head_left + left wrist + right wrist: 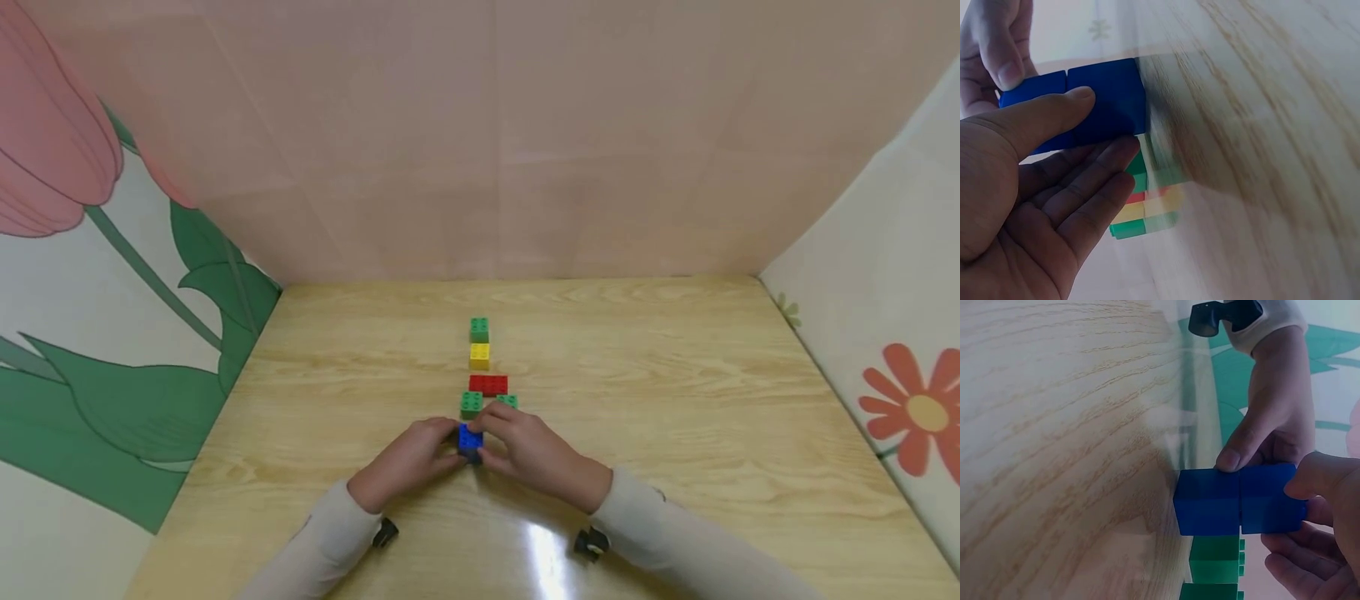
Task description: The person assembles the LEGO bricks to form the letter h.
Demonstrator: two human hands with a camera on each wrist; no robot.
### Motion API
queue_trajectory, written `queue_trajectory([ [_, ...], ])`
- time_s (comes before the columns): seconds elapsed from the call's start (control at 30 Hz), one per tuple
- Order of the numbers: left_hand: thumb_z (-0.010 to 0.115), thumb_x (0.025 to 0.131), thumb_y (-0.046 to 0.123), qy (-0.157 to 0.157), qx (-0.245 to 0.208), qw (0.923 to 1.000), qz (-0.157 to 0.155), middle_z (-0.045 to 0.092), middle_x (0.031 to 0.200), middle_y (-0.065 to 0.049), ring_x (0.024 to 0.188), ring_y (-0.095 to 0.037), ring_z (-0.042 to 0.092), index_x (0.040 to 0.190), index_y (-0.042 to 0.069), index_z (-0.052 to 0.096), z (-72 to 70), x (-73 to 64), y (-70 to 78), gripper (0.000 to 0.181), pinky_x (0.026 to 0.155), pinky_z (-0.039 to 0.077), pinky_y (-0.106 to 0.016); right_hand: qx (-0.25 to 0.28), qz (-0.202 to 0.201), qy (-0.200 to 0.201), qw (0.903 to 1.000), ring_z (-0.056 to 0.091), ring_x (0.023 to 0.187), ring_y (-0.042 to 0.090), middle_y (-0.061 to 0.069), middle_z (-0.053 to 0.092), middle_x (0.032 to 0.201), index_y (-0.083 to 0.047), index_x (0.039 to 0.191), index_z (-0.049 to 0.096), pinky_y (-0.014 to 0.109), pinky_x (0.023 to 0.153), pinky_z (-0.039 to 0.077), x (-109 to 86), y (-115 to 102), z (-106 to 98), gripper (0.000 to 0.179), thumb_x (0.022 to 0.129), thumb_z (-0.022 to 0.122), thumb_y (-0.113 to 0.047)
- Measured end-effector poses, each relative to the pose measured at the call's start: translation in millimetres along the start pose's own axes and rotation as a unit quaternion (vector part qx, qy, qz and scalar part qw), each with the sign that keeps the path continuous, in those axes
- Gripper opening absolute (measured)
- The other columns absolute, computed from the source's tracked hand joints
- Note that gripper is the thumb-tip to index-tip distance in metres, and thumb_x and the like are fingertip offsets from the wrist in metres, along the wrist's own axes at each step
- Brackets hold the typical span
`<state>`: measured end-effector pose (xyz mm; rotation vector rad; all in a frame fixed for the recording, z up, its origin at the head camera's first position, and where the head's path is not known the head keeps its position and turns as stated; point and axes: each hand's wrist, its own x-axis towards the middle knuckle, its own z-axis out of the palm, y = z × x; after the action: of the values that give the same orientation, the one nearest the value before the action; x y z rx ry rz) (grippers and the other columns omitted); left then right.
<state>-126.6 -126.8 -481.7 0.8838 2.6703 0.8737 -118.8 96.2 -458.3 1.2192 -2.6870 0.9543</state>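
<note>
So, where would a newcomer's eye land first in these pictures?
Probably on the two stacked blue bricks, held between the left hand and right hand over the near part of the wooden table. Beyond them, a red brick, a yellow brick and a far green brick stand out in a rough line. The huge pink tulip at the head view's upper left also competes.

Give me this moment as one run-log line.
left hand: pinches lower blue block | right hand: holds upper blue block, stacked on lower | beyond: three green blocks, one red block, one yellow block
</note>
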Motion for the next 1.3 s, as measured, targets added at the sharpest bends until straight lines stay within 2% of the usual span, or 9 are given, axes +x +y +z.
queue_trajectory([
  [0.27,0.072,0.090,0.024,-0.012,-0.011,0.9998,-0.008,0.068,0.108,0.005,0.102,-0.007,0.061,0.110,0.012,0.067,3.0,-0.7,-2.7,0.023,0.088,0.052,-0.027,-0.014,0.001,-0.006,0.9999,0.061,0.100,0.008,-0.004,0.060,0.113,-0.014,0.110,0.068,0.018,0.083,0.053,0.4,-3.5,0.6,0.022,0.088,0.072,-0.018],
  [0.57,0.072,0.090,0.024,-0.013,-0.014,0.9998,-0.007,0.068,0.109,0.004,0.103,-0.008,0.062,0.110,0.013,0.066,1.4,-1.3,-1.8,0.024,0.089,0.052,-0.027,-0.026,-0.012,-0.008,0.9996,0.063,0.096,0.012,-0.002,0.059,0.111,-0.011,0.110,0.067,0.017,0.081,0.053,1.7,-5.4,0.4,0.022,0.089,0.072,-0.018],
  [0.9,0.072,0.091,0.024,-0.009,-0.018,0.9998,-0.002,0.068,0.106,0.006,0.101,-0.006,0.061,0.108,0.014,0.067,0.2,-0.2,0.7,0.021,0.088,0.052,-0.026,-0.010,0.003,-0.013,0.9999,0.063,0.095,0.010,-0.006,0.059,0.111,-0.014,0.108,0.067,0.015,0.081,0.052,1.9,0.2,0.9,0.021,0.088,0.072,-0.019],
  [1.07,0.072,0.090,0.023,-0.010,-0.017,0.9998,-0.002,0.068,0.107,0.005,0.102,-0.007,0.062,0.108,0.014,0.067,-0.9,0.3,1.3,0.021,0.088,0.052,-0.026,-0.005,-0.004,-0.014,0.9999,0.064,0.094,0.011,-0.005,0.059,0.110,-0.013,0.107,0.067,0.015,0.080,0.052,3.2,-0.6,-1.7,0.020,0.088,0.072,-0.017],
  [1.3,0.072,0.090,0.023,-0.017,-0.022,0.9996,-0.007,0.068,0.108,0.006,0.103,-0.006,0.061,0.109,0.014,0.067,-1.5,1.3,0.6,0.022,0.089,0.052,-0.026,-0.004,0.005,-0.033,0.9994,0.064,0.089,0.013,-0.006,0.057,0.108,-0.012,0.107,0.066,0.013,0.076,0.051,5.2,-3.0,-5.0,0.020,0.089,0.071,-0.018],
])
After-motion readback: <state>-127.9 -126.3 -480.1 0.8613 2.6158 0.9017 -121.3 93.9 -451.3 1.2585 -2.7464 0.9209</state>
